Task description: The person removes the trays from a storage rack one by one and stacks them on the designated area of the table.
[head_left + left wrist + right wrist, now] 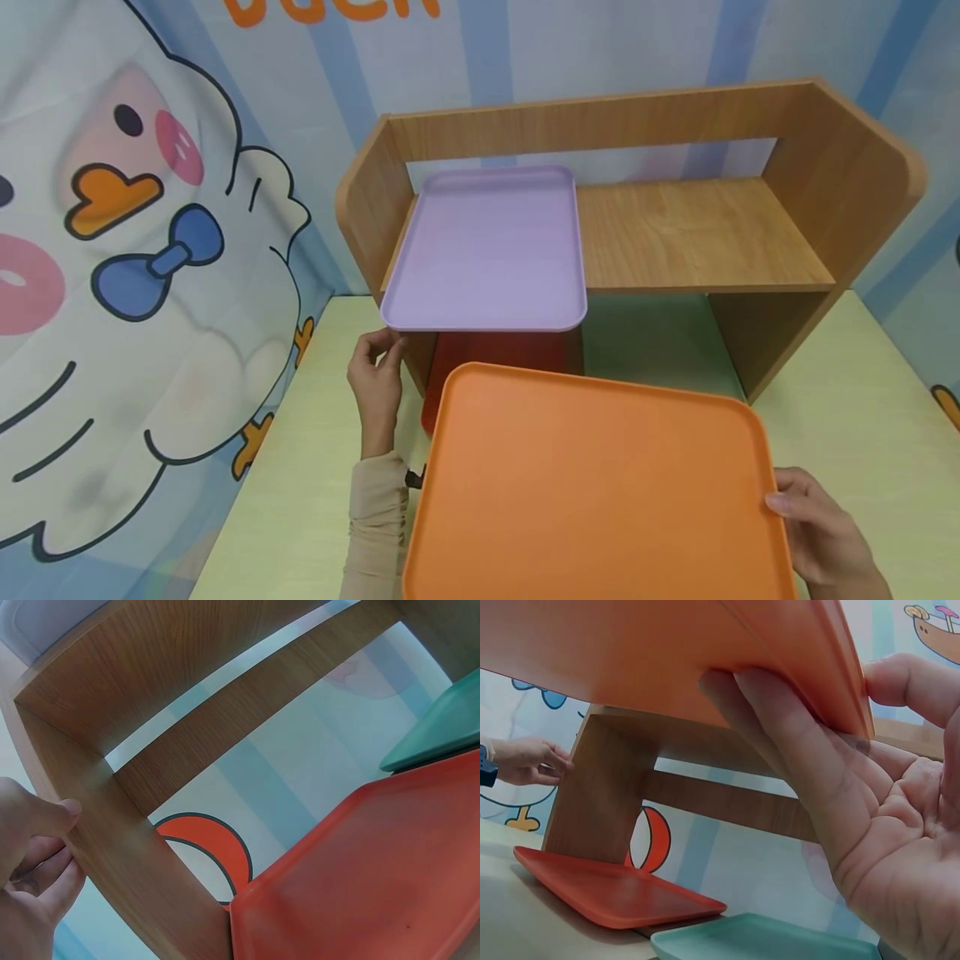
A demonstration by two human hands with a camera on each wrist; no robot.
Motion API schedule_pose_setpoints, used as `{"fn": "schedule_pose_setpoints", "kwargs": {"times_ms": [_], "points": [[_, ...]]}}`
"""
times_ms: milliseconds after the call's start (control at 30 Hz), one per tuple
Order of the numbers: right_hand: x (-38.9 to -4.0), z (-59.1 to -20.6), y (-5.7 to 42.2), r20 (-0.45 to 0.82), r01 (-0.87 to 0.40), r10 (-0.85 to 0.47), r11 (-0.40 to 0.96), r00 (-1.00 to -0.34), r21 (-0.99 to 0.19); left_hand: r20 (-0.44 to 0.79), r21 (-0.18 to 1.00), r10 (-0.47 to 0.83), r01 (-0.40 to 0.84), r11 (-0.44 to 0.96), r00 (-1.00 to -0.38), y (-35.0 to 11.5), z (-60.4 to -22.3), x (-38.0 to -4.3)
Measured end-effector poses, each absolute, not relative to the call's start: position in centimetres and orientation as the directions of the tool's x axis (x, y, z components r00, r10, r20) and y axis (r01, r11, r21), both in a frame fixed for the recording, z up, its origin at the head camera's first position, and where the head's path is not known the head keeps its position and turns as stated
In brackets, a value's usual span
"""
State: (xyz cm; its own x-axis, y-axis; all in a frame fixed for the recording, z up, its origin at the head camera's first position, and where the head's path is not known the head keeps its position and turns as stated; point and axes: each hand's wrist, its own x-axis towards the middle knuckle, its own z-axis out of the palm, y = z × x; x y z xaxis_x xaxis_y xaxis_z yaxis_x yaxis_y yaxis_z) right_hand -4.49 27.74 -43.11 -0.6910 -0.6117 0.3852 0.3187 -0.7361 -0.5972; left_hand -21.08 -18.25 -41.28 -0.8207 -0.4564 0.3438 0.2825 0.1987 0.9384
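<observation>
A large orange rectangular tray (600, 492) is held up in front of a wooden desk shelf (705, 233). My right hand (821, 529) grips the tray's right edge, thumb on top and fingers bent underneath, as the right wrist view shows. At the shelf's left side panel (90, 802), my left hand (378, 379) pinches the front edge between thumb and fingers. On the upper board lies a purple tray (487, 250), its near edge sticking out past the board. Below it, a red tray (622, 889) rests at the lower left, partly hidden by the orange one in the head view.
A green tray (765, 941) lies beside the red one in the lower right part of the shelf. The pale tabletop (285, 467) stretches around the shelf. Behind hangs a striped cloth (600, 50) printed with a large cartoon duck (217, 358).
</observation>
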Motion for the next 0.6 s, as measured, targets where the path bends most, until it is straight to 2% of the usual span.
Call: {"fn": "schedule_pose_setpoints", "kwargs": {"times_ms": [600], "points": [[-4.0,-44.7,28.3,0.312,0.374,-0.642,-0.702,-0.700,-0.606,0.355,0.934,-0.440,0.293,0.205,-0.825,-18.4,-41.2,-21.1]]}}
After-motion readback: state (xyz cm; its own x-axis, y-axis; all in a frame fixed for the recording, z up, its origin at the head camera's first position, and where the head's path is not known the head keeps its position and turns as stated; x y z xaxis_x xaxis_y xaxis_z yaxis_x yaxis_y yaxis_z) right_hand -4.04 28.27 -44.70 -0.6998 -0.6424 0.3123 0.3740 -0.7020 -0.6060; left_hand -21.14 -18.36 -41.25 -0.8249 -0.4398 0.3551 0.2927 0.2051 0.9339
